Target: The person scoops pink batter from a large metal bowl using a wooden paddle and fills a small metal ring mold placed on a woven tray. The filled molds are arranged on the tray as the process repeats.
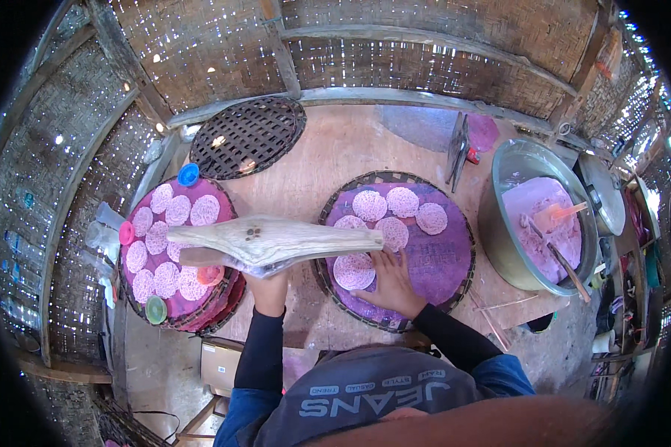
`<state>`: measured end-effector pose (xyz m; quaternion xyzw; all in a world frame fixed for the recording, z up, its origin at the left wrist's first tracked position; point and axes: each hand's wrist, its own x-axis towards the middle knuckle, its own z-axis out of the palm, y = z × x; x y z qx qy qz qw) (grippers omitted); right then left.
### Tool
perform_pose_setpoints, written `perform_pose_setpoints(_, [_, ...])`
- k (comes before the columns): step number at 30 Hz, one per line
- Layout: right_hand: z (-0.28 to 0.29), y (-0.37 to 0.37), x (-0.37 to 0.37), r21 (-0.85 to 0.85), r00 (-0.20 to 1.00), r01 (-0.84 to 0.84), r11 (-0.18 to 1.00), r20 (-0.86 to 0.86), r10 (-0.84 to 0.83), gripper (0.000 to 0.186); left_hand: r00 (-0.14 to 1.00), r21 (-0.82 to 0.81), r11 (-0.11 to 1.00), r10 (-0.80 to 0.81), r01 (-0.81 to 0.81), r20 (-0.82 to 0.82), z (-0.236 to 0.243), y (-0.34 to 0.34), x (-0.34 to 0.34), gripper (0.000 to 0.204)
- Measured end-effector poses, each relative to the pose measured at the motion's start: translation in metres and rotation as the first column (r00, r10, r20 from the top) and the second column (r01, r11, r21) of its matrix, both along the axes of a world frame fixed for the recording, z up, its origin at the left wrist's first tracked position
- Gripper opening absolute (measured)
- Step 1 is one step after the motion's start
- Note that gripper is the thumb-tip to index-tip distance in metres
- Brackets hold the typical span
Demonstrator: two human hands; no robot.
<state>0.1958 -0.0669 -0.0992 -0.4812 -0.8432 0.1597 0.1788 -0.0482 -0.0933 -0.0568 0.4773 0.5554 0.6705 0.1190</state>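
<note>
My left hand [268,287] holds up a long, flat wooden paddle [276,238] with a sheet of clear plastic under it, lying crosswise between two round trays. My right hand [390,281] rests flat on the purple cloth of the woven tray [455,294] in front of me, fingers touching a pale pink lacy disc [354,271]. Several more such discs [399,212] lie on that cloth. The left tray [227,298] is nearly covered with the same discs [160,238].
A metal basin [499,231] of pink batter with a ladle and stick stands at right. An empty dark woven tray [247,137] leans at the back. Small coloured lids [188,174] sit around the left tray. Woven bamboo walls enclose the wooden table [335,149].
</note>
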Motion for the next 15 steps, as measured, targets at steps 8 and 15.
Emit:
perform_pose_setpoints(8, [-0.006, 0.000, -0.003, -0.003, 0.999, 0.000, 1.000, -0.044, 0.000, 0.109, 0.983, -0.062, 0.996, -0.054, 0.065, 0.174, -0.013, -0.021, -0.010, 0.050])
perform_pose_setpoints(15, [-0.009, 0.000, -0.006, 0.065, 1.000, -0.007, 0.998, -0.005, 0.008, 0.110, 0.950, -0.078, 0.983, -0.136, 0.164, 0.280, -0.006, -0.027, -0.010, 0.060])
